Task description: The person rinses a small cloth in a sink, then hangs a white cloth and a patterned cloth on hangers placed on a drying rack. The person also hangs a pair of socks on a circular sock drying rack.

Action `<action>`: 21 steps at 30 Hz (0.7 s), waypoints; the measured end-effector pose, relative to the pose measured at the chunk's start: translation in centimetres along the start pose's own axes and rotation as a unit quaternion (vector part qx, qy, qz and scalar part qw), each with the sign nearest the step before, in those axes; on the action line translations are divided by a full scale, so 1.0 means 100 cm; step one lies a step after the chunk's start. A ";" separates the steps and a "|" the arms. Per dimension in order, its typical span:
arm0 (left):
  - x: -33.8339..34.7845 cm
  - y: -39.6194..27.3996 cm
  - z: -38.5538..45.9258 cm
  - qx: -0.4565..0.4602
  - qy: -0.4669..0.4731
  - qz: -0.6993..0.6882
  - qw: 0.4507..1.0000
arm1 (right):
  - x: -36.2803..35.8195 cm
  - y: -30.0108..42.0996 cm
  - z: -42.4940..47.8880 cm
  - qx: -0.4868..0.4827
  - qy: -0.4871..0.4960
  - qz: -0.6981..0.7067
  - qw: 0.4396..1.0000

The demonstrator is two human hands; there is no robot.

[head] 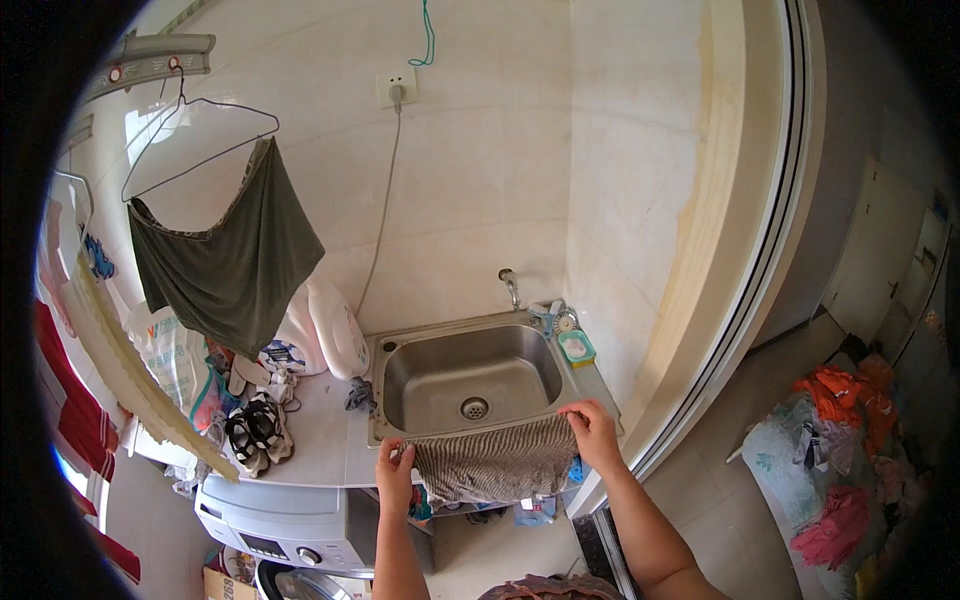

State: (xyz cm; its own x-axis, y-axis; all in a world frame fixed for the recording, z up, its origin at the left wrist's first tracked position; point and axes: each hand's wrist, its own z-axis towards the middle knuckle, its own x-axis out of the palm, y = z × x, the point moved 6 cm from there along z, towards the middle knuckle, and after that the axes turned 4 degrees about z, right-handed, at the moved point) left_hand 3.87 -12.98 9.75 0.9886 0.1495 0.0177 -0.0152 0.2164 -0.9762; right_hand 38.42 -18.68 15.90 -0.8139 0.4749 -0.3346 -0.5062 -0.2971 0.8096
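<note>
A grey-brown striped cloth [495,457] hangs stretched out in front of the sink's near rim. My left hand [394,474] pinches its upper left corner between thumb and fingers. At the upper right corner, my right hand [592,435] grips the cloth the same way. Just beyond it lies a stainless steel sink [450,375] with a round drain strainer [474,409] in its floor. A metal tap [511,289] juts from the wall above the basin, and no water is seen running from it.
Dark green underwear [225,255] hangs on a wire hanger [202,101] at left. White detergent bottles [337,330] and black-and-white shoes [259,427] stand on the counter. A green soap dish [576,347] sits right of the sink. Below is a washing machine [277,525]; clothes [832,517] are piled beyond the doorframe [720,247].
</note>
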 end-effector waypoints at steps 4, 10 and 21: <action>-0.008 -0.005 0.001 0.025 -0.035 0.091 0.995 | 0.003 0.005 -0.001 -0.007 -0.026 0.010 1.000; -0.012 -0.026 0.002 -0.017 0.013 0.137 0.990 | -0.007 0.008 -0.003 -0.044 -0.053 -0.016 0.998; -0.016 -0.049 0.008 0.076 0.001 0.270 0.960 | -0.013 -0.006 -0.009 -0.021 -0.031 -0.033 0.999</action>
State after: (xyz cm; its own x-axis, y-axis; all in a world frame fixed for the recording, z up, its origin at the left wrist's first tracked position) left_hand 2.23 -13.54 14.72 0.8303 0.2775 -0.4833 -0.5477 0.2461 -0.7997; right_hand 39.54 -19.88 15.37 -0.7604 0.5438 -0.3550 -0.5702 -0.2976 0.7657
